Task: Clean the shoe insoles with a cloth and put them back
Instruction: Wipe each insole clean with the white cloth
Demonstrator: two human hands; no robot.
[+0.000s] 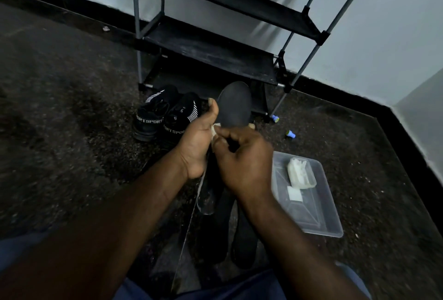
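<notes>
Two bare forearms reach forward from a person who sits low on the dark speckled floor (72,131), with knees in blue cloth at the bottom edge. Between the knees lie dark long flat shapes (244,239) that look like further insoles, but the light is too weak to count them surely. Just above them the left hand (199,139) grips the dark grey foam insole (236,105) at its side, thumb up along the edge, and holds it raised with the rounded end pointing away. The right hand (242,160) has its fingers curled tight and pinches a small white cloth (215,131) against the middle of this insole. To the right, on the floor, stands a clear shallow plastic tray (321,225) with a white packet (300,176) and a white square pad (294,195) in it. Behind the hands the pair of black knitted sport shoes (153,117) stands side by side, near the foot of the black tube-frame shoe rack (208,59), and two small blue caps (290,134) lie to the right of it. I judge the work is about in the middle: one insole is under the cloth, the shoes stand apart from the hands, so more wiping and all the putting back seem left to do
</notes>
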